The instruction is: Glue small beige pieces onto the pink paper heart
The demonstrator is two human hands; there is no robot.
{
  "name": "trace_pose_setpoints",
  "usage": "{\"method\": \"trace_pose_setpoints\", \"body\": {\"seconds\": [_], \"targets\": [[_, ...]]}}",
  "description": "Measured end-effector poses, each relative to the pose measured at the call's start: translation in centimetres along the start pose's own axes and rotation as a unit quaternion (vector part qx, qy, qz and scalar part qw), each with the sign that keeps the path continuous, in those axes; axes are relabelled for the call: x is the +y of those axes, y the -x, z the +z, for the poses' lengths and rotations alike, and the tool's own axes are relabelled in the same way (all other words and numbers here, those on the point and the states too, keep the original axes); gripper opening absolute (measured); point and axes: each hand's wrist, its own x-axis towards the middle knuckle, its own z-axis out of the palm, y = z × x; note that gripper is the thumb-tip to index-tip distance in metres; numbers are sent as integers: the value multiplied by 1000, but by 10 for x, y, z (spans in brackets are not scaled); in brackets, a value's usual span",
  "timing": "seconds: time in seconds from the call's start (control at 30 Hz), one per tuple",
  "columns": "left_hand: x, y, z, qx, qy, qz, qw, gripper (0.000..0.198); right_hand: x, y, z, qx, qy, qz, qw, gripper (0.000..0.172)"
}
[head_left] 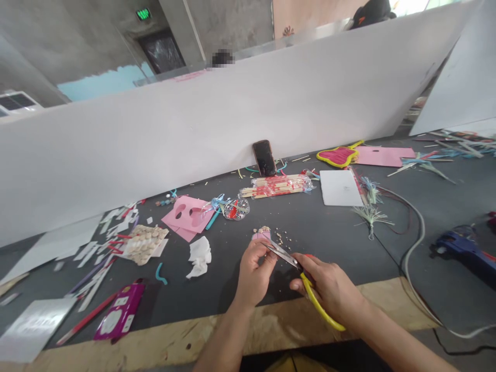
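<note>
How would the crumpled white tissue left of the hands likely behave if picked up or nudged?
The tissue would probably sag, since its thin sheet lies in soft creases. Loosely bunched, it seems light. Its irregular, flattened shape makes rolling unlikely.

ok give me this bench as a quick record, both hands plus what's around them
left hand: fingers bent at the small pink piece, grip unclear
right hand: holds scissors
blades: point toward left hand's fingertips
beyond hands: scattered small bits
left side: crumpled white tissue, purple box
back: phone propped upright, wrapped sticks
right side: blue tool
</note>
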Motion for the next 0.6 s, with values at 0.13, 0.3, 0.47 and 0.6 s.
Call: {"method": "trace_pose_setpoints", "body": {"seconds": [0.13, 0.3, 0.47, 0.6], "targets": [[-7, 1, 4, -17, 149, -107, 983, 22, -3, -2, -2, -34, -22, 1, 999, 39], [-8, 2, 6, -1, 97, -107, 990, 24, -2, -5, -1, -40, -3, 17, 999, 38], [-4, 2, 3, 53, -75, -3, 996, 20, 1, -6, -1, -29, 37, 9, 999, 49], [-5, -1, 0, -52, 138, -101, 984, 23, 0, -8, -4, -20, 42, -22, 999, 63]]}}
